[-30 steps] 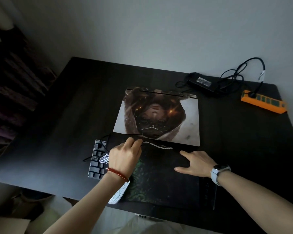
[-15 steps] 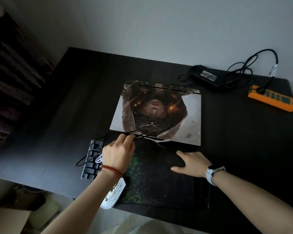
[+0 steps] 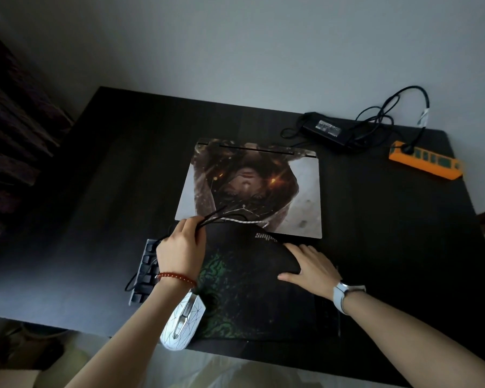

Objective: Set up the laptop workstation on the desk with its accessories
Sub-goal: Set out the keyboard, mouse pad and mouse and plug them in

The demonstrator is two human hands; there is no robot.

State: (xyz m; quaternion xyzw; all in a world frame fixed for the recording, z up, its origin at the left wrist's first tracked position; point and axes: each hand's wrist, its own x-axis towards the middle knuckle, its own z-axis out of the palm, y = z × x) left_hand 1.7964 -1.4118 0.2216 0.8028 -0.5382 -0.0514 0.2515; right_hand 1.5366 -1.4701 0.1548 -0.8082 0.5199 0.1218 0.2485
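Observation:
A closed laptop with a picture skin lies in the middle of the dark desk. In front of it a black and green mouse pad covers most of a keyboard, whose left end sticks out. My left hand is shut on a bundle of cables at the pad's far left corner. My right hand lies flat on the pad's right part, fingers spread. A white mouse sits at the desk's front edge, under my left forearm.
A black power adapter with tangled cord lies at the back right. An orange power strip sits near the right edge. A dark patterned piece of furniture stands left of the desk. The wall is close behind.
My left hand has pulled the cables slightly up and left, over the laptop's front edge. The right hand stays pressed on the pad. The camera has tilted, shifting the scene.

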